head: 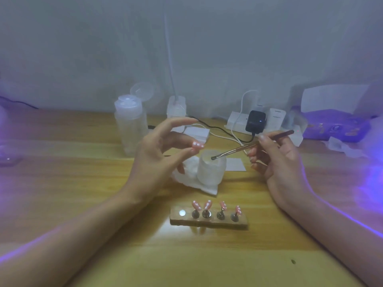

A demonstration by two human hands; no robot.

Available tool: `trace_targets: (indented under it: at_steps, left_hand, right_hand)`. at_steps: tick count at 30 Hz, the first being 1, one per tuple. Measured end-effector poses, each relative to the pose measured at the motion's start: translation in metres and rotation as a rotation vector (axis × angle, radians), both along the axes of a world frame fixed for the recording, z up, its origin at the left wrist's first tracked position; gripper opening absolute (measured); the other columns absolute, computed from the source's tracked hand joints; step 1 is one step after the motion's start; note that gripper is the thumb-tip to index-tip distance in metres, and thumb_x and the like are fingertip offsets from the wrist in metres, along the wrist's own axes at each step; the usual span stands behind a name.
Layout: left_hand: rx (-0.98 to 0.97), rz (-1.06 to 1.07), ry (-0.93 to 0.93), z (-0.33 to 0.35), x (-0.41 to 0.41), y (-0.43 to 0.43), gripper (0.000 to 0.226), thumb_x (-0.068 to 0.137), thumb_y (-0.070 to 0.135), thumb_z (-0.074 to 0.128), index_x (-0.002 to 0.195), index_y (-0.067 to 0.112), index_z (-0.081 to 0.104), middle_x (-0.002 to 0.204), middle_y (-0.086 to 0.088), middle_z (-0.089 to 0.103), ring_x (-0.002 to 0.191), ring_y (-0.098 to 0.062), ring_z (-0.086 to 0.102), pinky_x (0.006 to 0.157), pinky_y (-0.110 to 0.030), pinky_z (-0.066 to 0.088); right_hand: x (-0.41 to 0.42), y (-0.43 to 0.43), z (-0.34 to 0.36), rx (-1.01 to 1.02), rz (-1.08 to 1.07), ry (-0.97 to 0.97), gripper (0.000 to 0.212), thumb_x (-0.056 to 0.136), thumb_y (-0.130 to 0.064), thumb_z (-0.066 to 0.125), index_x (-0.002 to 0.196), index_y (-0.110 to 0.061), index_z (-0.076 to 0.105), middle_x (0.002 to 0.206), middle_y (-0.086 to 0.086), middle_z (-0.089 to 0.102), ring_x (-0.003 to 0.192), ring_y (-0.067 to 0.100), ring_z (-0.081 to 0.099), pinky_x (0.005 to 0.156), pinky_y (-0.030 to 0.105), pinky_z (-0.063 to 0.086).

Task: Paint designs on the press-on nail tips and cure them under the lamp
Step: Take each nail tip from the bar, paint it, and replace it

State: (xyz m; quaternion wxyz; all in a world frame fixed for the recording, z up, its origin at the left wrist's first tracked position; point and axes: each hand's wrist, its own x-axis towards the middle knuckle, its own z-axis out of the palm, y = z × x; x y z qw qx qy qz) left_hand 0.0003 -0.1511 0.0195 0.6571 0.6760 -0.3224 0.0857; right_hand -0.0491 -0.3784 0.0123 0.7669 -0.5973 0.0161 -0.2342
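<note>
My left hand [157, 154] pinches a pink nail tip [198, 145] with white dots between thumb and finger, just left of a small frosted cup [210, 170]. My right hand [275, 156] grips a thin brush [248, 146] whose dark tip dips into the cup's mouth. Near the front, a wooden holder [208, 221] carries several pink dotted nail tips [207, 205] on metal stands; its leftmost slot shows a bare metal disc [182, 213].
A crumpled white wipe [186, 179] lies under the cup. A clear bottle [129, 127] with flip lid stands behind my left hand. A power strip [234, 121] with a black adapter [255, 121] and cables sits at the back. A purple-lit lamp [331, 125] glows far right.
</note>
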Motion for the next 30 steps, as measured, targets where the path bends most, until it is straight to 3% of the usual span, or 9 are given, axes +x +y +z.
trace_targets:
  at_steps: [7,12,16,19,25,30]
  left_hand:
    - [0.047,0.061,0.006,-0.006,-0.003,0.002,0.042,0.085,0.014,0.077,0.121,0.029,0.061,0.087,0.008,0.077,0.094,-0.008,0.071,0.055,-0.018,0.048]
    - [-0.011,0.040,0.041,-0.010,-0.003,0.000,0.051,0.083,0.015,0.078,0.126,0.029,0.056,0.085,0.004,0.076,0.089,-0.013,0.072,0.062,-0.024,0.055]
    - [-0.021,-0.006,0.053,-0.011,0.000,-0.001,0.056,0.081,0.009,0.078,0.128,0.025,0.053,0.085,0.002,0.075,0.095,-0.016,0.073,0.082,-0.026,0.054]
    - [-0.026,-0.043,0.082,-0.013,0.002,-0.001,0.057,0.081,0.001,0.077,0.129,0.022,0.053,0.083,0.000,0.073,0.096,-0.018,0.074,0.082,-0.024,0.054]
    - [0.048,-0.034,0.070,-0.014,0.002,-0.001,0.051,0.083,0.003,0.077,0.122,0.028,0.057,0.082,-0.003,0.072,0.095,-0.018,0.074,0.080,-0.033,0.053]
    - [0.089,-0.021,0.096,-0.014,0.001,0.000,0.039,0.083,0.004,0.078,0.112,0.024,0.061,0.083,-0.002,0.073,0.094,-0.018,0.073,0.076,-0.045,0.052]
  right_hand:
    - [0.001,0.001,0.001,0.030,0.011,0.022,0.009,0.097,-0.018,0.056,0.089,-0.021,0.056,0.065,0.004,0.066,0.056,0.011,0.061,0.051,0.019,0.049]
    - [0.000,0.001,0.003,0.095,0.000,0.024,0.011,0.098,-0.017,0.056,0.087,-0.018,0.057,0.063,0.002,0.066,0.056,0.010,0.061,0.050,0.017,0.049]
    - [0.001,0.000,0.003,0.122,-0.013,0.023,0.012,0.098,-0.017,0.056,0.086,-0.018,0.057,0.064,0.002,0.066,0.057,0.009,0.062,0.051,0.017,0.049]
    - [0.001,0.001,0.003,0.132,0.003,0.016,0.012,0.098,-0.017,0.056,0.086,-0.018,0.057,0.064,0.002,0.066,0.058,0.009,0.062,0.052,0.017,0.050]
    - [-0.001,0.004,0.005,0.090,0.030,0.029,0.010,0.090,-0.025,0.061,0.083,-0.019,0.058,0.066,0.003,0.070,0.058,0.009,0.067,0.051,0.016,0.051]
    - [-0.001,0.004,0.005,0.054,0.054,0.046,0.015,0.098,-0.020,0.056,0.084,-0.019,0.052,0.065,0.004,0.069,0.055,0.010,0.066,0.051,0.016,0.050]
